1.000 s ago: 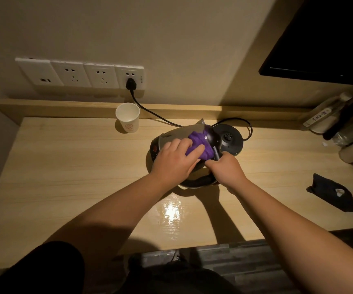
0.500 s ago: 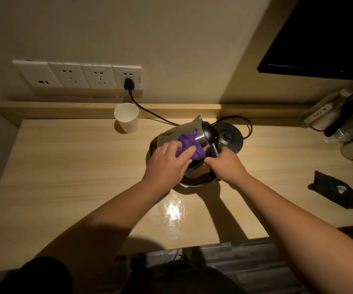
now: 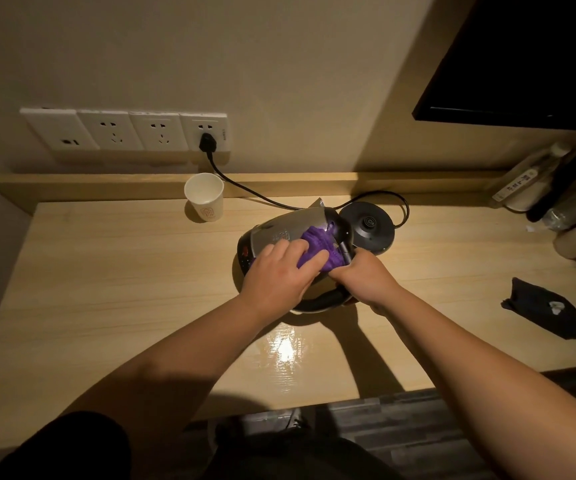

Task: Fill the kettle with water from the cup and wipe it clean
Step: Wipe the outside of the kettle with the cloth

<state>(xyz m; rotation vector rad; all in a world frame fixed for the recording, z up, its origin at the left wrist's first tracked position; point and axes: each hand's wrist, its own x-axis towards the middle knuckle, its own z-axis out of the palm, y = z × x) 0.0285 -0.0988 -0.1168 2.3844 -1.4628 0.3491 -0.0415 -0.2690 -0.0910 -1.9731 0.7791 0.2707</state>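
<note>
A steel kettle (image 3: 281, 227) with a black base and handle is tilted over on the wooden desk (image 3: 106, 278), spout toward the wall. My left hand (image 3: 279, 275) presses a purple cloth (image 3: 321, 247) against the kettle's side, fingers lying over the cloth. My right hand (image 3: 362, 275) grips the kettle's black handle near the lid. A white paper cup (image 3: 205, 197) stands upright by the back ledge, left of the kettle; what it holds cannot be seen.
The kettle's round black power base (image 3: 368, 226) sits just right of the kettle, its cord running to a plug (image 3: 207, 143) in the wall sockets. A dark cloth (image 3: 544, 308) lies at the right. Bottles (image 3: 556, 199) crowd the back right corner under a black screen.
The cloth under my left hand has slid across the kettle's side, from near the lid, leftward, then back. The kettle has tilted a little differently. My right hand stays on the handle.
</note>
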